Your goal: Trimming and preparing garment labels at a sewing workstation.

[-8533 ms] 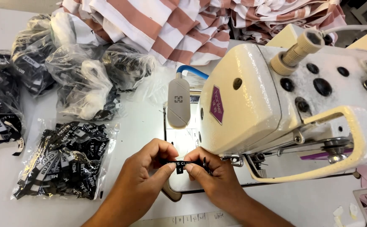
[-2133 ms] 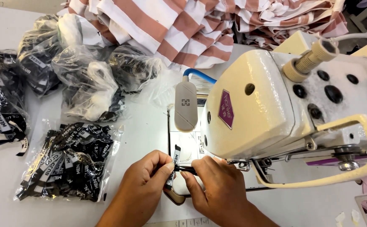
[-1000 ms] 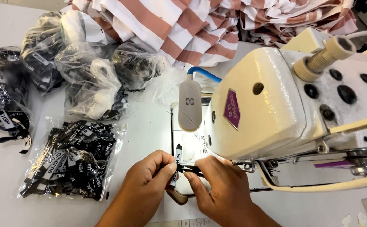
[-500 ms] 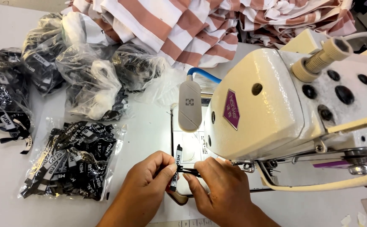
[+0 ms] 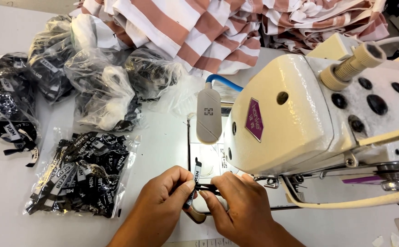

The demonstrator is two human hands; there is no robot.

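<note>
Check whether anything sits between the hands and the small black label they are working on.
Nothing visible does. The left hand and right hand both pinch the black woven label directly, just in front of the sewing machine head. The gap is bare.

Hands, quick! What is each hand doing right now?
Left hand: closed, pinching the small black label.
Right hand: closed, pinching the same label.
</note>
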